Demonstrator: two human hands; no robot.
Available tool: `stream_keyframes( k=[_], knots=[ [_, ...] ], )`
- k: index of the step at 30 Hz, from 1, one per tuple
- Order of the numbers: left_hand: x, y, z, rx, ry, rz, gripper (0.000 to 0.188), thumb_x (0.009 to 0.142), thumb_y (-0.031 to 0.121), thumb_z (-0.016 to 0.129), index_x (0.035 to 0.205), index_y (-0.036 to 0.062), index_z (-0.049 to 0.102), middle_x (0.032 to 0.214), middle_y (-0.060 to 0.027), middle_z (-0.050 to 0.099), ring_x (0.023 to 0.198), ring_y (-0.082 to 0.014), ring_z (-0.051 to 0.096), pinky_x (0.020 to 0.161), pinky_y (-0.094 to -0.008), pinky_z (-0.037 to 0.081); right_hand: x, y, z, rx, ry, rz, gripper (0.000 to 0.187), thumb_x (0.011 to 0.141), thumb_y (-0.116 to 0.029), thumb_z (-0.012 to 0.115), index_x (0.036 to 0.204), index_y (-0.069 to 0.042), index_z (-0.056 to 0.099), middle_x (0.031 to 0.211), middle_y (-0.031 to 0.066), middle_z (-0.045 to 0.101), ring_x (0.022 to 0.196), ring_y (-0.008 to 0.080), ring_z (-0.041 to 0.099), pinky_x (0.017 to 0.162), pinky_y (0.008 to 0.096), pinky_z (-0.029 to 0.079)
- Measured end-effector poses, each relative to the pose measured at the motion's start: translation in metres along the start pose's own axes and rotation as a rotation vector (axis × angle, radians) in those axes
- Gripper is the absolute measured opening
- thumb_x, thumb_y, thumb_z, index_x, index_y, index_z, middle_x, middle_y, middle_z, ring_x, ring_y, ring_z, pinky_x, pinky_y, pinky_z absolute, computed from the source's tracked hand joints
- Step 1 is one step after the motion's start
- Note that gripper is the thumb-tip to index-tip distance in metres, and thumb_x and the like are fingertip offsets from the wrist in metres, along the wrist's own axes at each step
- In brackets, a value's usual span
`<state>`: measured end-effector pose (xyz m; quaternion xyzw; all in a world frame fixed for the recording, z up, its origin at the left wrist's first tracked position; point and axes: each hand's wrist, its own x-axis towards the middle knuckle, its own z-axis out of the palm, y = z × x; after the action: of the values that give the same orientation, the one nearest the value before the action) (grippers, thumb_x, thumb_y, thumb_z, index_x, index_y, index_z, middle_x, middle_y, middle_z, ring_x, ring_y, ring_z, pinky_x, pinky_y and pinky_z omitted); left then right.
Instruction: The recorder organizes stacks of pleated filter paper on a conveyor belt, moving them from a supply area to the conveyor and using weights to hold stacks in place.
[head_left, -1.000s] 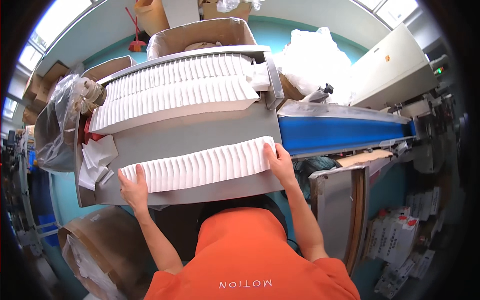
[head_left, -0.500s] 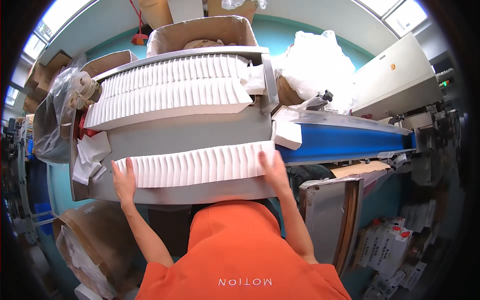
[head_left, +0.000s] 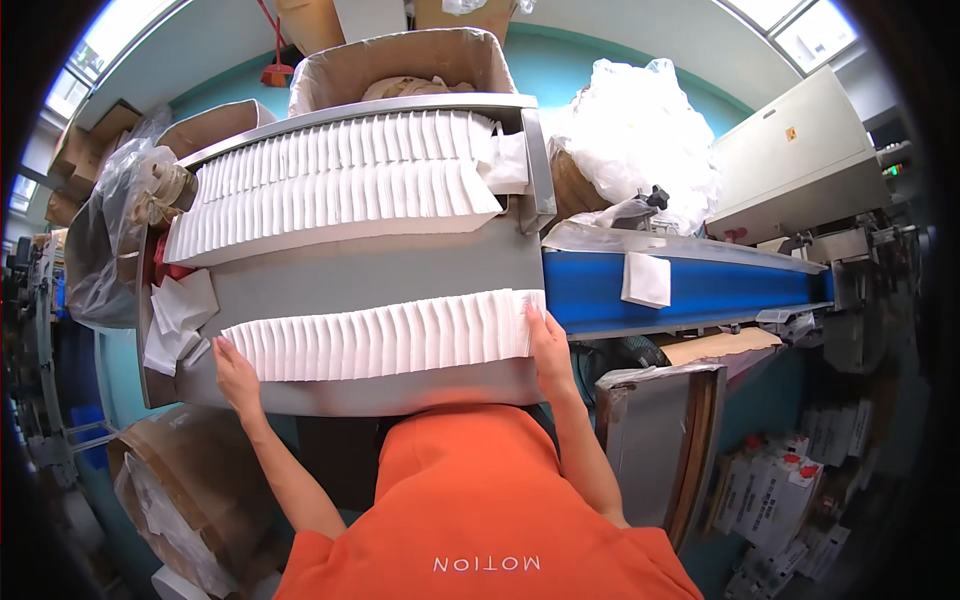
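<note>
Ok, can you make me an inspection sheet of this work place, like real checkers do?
Surface: grey metal table with a raised rim at the back.
Work things: long white row of folded paper-like sheets at the front; two similar white rows behind it; white square packet on the blue flat belt.
Clutter: loose white sheets at the table's left end.
Hands: left hand at the front row's left end, right hand at its right end.
Cables: cannot tell; the area below the belt is too dark.
Surroundings: open brown cardboard box behind the table, red broom, white plastic bundle beyond the belt.
</note>
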<state>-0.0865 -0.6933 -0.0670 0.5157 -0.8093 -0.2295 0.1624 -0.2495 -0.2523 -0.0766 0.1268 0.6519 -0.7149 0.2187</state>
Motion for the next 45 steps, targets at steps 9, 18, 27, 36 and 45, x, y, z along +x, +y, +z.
stream_keyframes(
  k=[9,18,27,36,45],
  knots=[
    [-0.025,0.023,0.011,-0.091,-0.218,0.088,0.053,0.103,0.048,0.036,0.123,0.0008,0.05,0.112,-0.0297,0.061,0.108,-0.0499,0.054,0.091,-0.0485,0.042,0.006,0.004,-0.027,-0.016,0.106,0.074,0.046,0.097,-0.038,0.058,0.122,0.0,0.053,0.105,0.0089,0.062,0.095,0.0169,0.062,0.077,0.0261,0.051],
    [-0.035,0.06,0.016,0.178,0.024,0.251,0.057,0.1,0.043,0.045,0.145,0.0078,0.038,0.131,-0.0242,0.053,0.119,-0.0411,0.052,0.099,-0.0486,0.04,-0.009,-0.017,-0.006,0.072,0.005,0.277,0.03,0.097,-0.025,0.059,0.117,-0.003,0.06,0.103,0.0031,0.065,0.088,0.0109,0.061,0.069,0.0255,0.047],
    [-0.046,0.07,0.027,0.174,-0.02,0.302,0.057,0.1,0.044,0.044,0.145,0.0088,0.037,0.135,-0.0208,0.051,0.121,-0.0392,0.051,0.1,-0.0499,0.038,0.001,-0.009,0.003,-0.345,0.089,-0.164,0.048,0.095,-0.042,0.061,0.115,0.001,0.057,0.105,0.0142,0.063,0.098,0.0247,0.062,0.083,0.0355,0.048],
    [-0.044,0.072,0.03,0.186,-0.004,0.249,0.056,0.1,0.043,0.044,0.145,0.0094,0.039,0.138,-0.0196,0.049,0.126,-0.0377,0.048,0.1,-0.0496,0.038,-0.006,-0.008,-0.016,0.387,-0.081,0.405,0.041,0.095,-0.032,0.061,0.126,-0.007,0.054,0.109,0.0002,0.062,0.09,0.0112,0.059,0.075,0.0253,0.047],
    [-0.048,0.084,0.033,0.176,-0.001,0.317,0.054,0.1,0.04,0.046,0.143,0.0087,0.041,0.134,-0.0196,0.053,0.124,-0.0377,0.05,0.099,-0.0498,0.039,0.011,-0.001,-0.037,0.499,0.241,0.138,0.04,0.095,-0.026,0.062,0.123,0.001,0.053,0.114,0.0115,0.061,0.093,0.0189,0.064,0.075,0.0314,0.056]
  ],
)
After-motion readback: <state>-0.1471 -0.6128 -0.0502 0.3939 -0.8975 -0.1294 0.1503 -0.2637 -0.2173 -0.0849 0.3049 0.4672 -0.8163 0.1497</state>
